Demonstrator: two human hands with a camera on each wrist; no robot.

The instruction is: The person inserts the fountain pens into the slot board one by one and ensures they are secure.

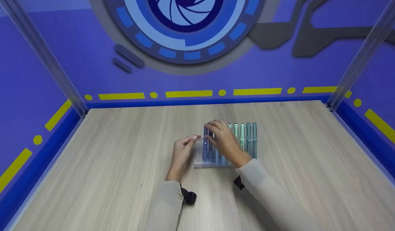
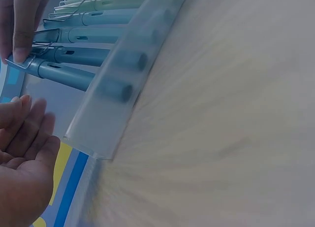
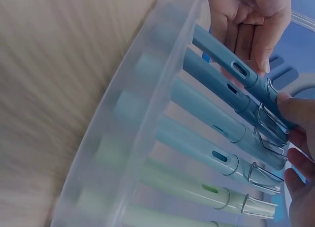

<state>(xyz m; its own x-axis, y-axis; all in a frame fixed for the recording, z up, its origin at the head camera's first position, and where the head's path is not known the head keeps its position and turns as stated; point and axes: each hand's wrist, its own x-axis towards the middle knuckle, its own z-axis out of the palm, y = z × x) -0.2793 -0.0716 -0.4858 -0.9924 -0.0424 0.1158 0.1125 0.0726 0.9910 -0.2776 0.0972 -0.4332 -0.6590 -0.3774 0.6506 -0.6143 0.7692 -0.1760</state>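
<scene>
A clear pen stand [image 1: 199, 165] holds a row of upright capped pens with wire clips, running from dark blue through light blue and pale green to teal. My right hand [image 1: 224, 138] pinches the cap of the leftmost dark blue pen [image 3: 224, 57], whose lower end sits in the stand's front ledge [image 2: 91, 126]. My left hand [image 1: 183, 150] is at the stand's upper left edge, pinching the clear back panel between thumb and finger. Beside the held pen stands a second dark blue pen [image 3: 211, 81]. The right hand hides the tops of several middle pens in the head view.
The stand rests on a light wood-grain table [image 1: 120, 160]. A blue printed wall [image 1: 72, 57] rises at the back, with side walls left and right. A black wrist camera [image 1: 189, 197] sits on the left sleeve, another black device [image 1: 239, 183] on the right.
</scene>
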